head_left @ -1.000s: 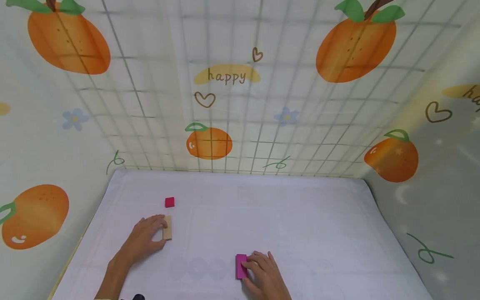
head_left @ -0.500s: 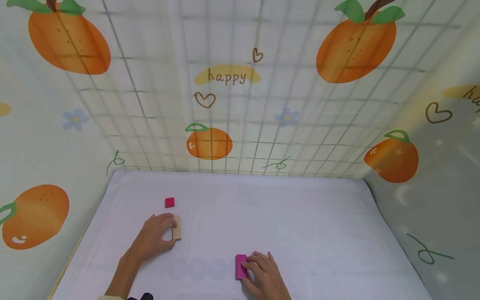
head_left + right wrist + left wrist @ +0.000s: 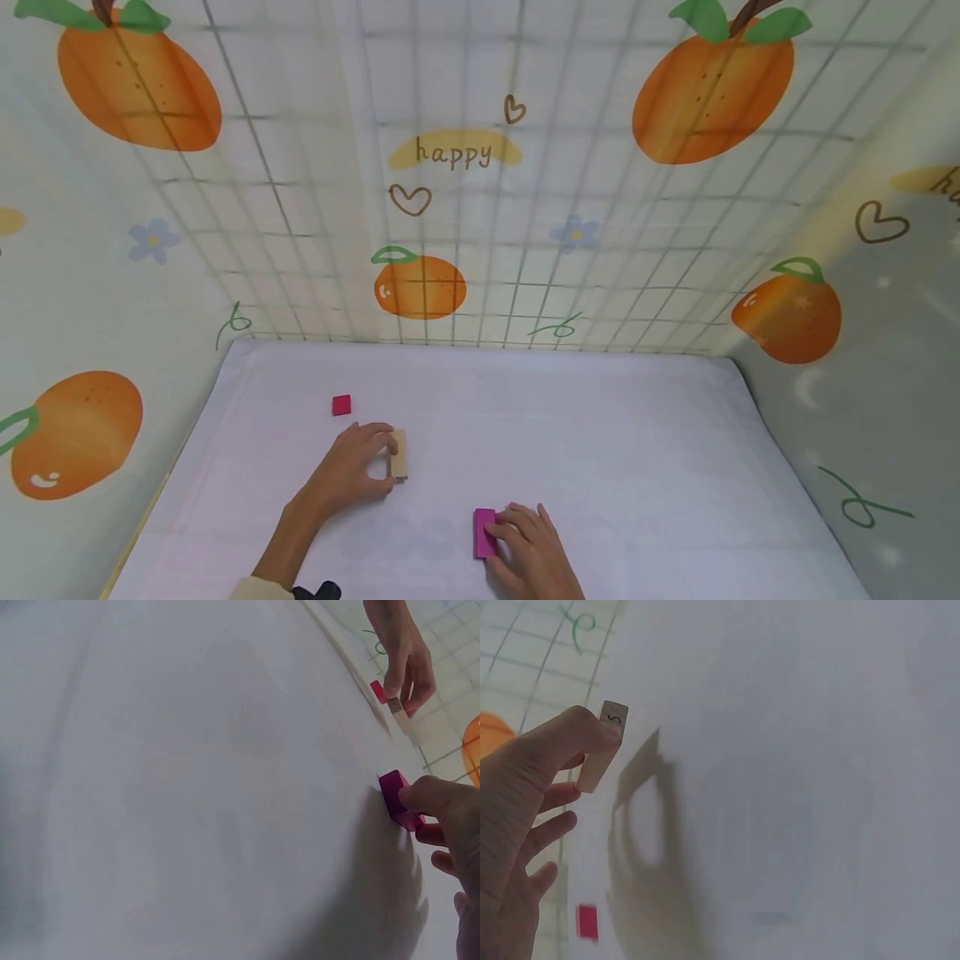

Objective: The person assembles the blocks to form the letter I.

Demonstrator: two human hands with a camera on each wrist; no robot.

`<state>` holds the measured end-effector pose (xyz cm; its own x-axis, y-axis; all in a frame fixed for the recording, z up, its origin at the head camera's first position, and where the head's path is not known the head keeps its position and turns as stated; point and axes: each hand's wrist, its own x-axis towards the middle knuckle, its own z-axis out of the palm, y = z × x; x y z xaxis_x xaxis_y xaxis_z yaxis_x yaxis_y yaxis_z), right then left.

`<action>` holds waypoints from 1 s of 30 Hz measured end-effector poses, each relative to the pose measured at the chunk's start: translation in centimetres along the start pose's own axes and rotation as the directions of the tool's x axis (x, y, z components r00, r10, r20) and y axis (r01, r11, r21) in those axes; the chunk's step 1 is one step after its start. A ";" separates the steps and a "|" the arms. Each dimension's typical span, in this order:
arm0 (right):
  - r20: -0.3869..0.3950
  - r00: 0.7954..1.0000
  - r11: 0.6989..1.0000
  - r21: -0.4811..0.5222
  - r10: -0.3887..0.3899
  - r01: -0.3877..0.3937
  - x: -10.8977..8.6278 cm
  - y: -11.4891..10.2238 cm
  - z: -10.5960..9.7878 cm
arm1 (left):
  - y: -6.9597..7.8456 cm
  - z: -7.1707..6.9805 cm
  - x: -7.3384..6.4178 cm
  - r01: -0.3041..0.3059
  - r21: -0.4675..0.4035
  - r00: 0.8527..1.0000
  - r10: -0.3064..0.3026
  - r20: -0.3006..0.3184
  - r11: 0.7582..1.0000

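A plain wooden block (image 3: 400, 457) is pinched between the thumb and fingers of my left hand (image 3: 347, 471). In the left wrist view this wooden block (image 3: 600, 754) shows a dark curved mark on its end, and a shadow of hand and block falls on the cloth beside it. My right hand (image 3: 531, 546) grips a magenta block (image 3: 483, 533) by its sides, nearer the front; the magenta block (image 3: 396, 796) also shows in the right wrist view, thumb against it. Behind the left hand lies a small red block (image 3: 342, 405), touched by neither hand.
A white cloth (image 3: 585, 433) covers the table. Fabric walls printed with oranges and grid lines rise at the back (image 3: 495, 250), left and right. A black object (image 3: 318, 591) sits at my left sleeve.
My left hand has moved to the right with the wooden block, from left of the red block to right of it. The right hand and magenta block have stayed in place.
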<state>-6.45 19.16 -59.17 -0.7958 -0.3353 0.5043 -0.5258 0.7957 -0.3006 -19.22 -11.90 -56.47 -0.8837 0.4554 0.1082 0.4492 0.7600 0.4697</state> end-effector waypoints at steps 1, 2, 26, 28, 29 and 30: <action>0.005 1.000 1.000 0.000 0.005 -0.005 0.0 -0.1 0.0 | 0.3 0.2 0.2 -0.010 -0.005 1.000 0.010 0.006 1.000; 0.010 1.000 1.000 0.001 0.013 -0.013 0.0 -0.1 -0.1 | 0.7 0.5 0.3 -0.018 -0.011 1.000 0.018 0.011 1.000; 0.246 0.952 0.982 -0.001 0.181 -0.187 0.2 -0.8 -0.8 | 6.6 4.5 3.8 -0.222 -0.029 0.974 0.223 0.037 0.975; 0.227 0.959 0.985 -0.003 0.167 -0.171 0.2 -0.8 -0.8 | 6.9 4.6 4.0 -0.232 -0.031 0.972 0.233 0.040 0.972; 0.217 0.962 0.986 -0.004 0.163 -0.166 0.2 -0.8 -0.7 | 7.0 4.7 4.0 -0.237 -0.028 0.970 0.238 0.044 0.971; 0.211 0.964 0.986 -0.004 0.161 -0.164 0.2 -0.8 -0.7 | 7.0 4.8 4.1 -0.237 -0.029 0.970 0.238 0.052 0.971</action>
<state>-5.96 18.85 -58.29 -0.9153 -0.3014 0.2673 -0.3871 0.8419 -0.3759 -19.06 -2.44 -56.92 -0.7431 0.6468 0.1716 0.6420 0.6166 0.4557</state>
